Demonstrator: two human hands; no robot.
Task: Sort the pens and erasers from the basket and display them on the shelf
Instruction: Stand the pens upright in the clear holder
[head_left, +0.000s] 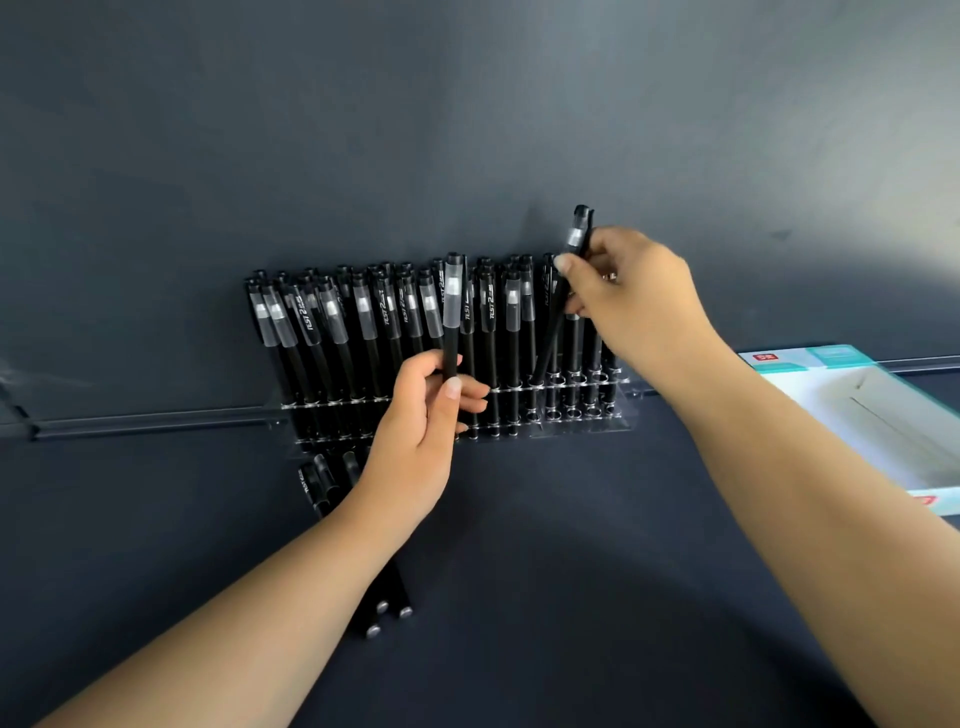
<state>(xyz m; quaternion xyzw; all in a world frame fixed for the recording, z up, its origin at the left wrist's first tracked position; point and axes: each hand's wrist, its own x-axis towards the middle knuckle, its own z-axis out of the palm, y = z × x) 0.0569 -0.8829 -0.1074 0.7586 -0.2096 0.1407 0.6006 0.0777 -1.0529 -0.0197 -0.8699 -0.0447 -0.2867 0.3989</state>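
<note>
**Two black pens being held at a clear rack**

On the left, a clear plastic rail (156, 422) is running along the dark matte wall (467, 130). Fixed to it, a transparent acrylic rack (582, 422) is holding rows of slim black pens (363, 332), standing near upright with frosted clear caps on top, the leftmost ones leaning left. Below the rack, a few loose pens (387, 597) are lying on the dark surface (545, 623), their round ends pointing toward the camera.

The left hand (415, 447) is pinching one pen (451, 317) by its lower barrel between thumb and curled fingers, long axis vertical, cap up, in front of the rack's middle. Further right, the right hand (628, 301) is gripping another pen (569, 280) with thumb and fingers, cap up, tilted right, its lower end down among the rack's right holes. At the far right, a white and teal cardboard box (852, 415) is lying open.
</note>
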